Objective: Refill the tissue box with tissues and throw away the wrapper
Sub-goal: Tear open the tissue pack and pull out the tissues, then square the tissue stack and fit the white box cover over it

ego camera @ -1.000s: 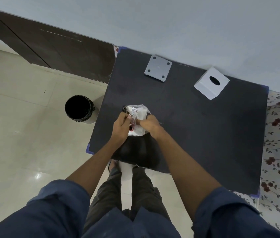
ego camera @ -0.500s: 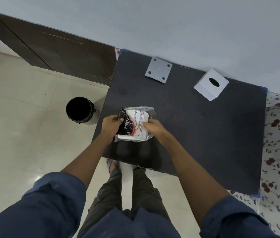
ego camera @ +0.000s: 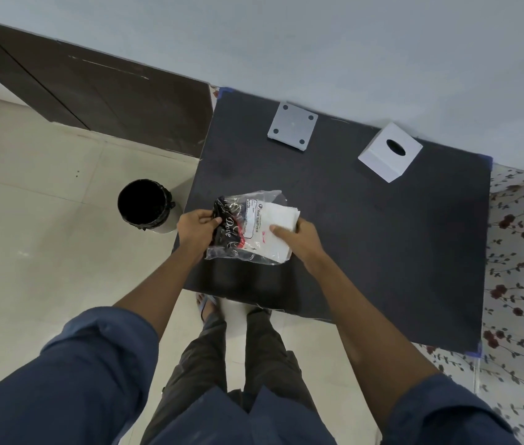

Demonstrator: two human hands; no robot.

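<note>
A clear plastic wrapper (ego camera: pixel 238 231) with black and red print hangs just above the near left part of the black table (ego camera: pixel 366 236). My left hand (ego camera: pixel 198 228) pinches its black left end. A white stack of tissues (ego camera: pixel 281 231) sticks halfway out of the wrapper's right end, and my right hand (ego camera: pixel 300 237) grips it, thumb on top. The white tissue box (ego camera: pixel 389 155), with a dark oval slot on top, stands at the far right of the table. Its grey square base plate (ego camera: pixel 292 127) lies apart from it at the far middle.
A round black-lined bin (ego camera: pixel 145 205) stands on the tiled floor just left of the table. A dark wooden door (ego camera: pixel 93 91) is at the far left, a pale wall behind the table. A floral cloth (ego camera: pixel 517 268) lies along the table's right side.
The pack has been turned flat and my hands have moved apart. The tissue stack has slid out to the right from the wrapper, which the left hand holds back.
</note>
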